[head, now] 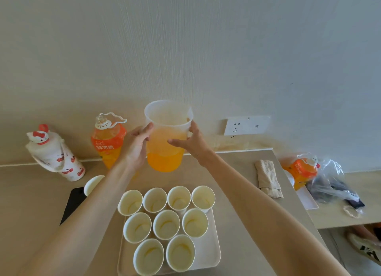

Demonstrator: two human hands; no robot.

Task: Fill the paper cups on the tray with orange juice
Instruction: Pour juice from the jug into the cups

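Nearest, nine white paper cups [166, 224] stand upright, apparently empty, on a white rectangular tray [211, 242] on the bench. Beyond and above them, both hands hold a clear plastic jug [166, 152] roughly half full of orange juice. The left hand [134, 147] wraps its side; the right hand [191, 143] lays its thumb across the front, each grip closed on it. The jug probably feels weighty, smooth and sloshy, so handle plus side support suits; the cups look light and tippable.
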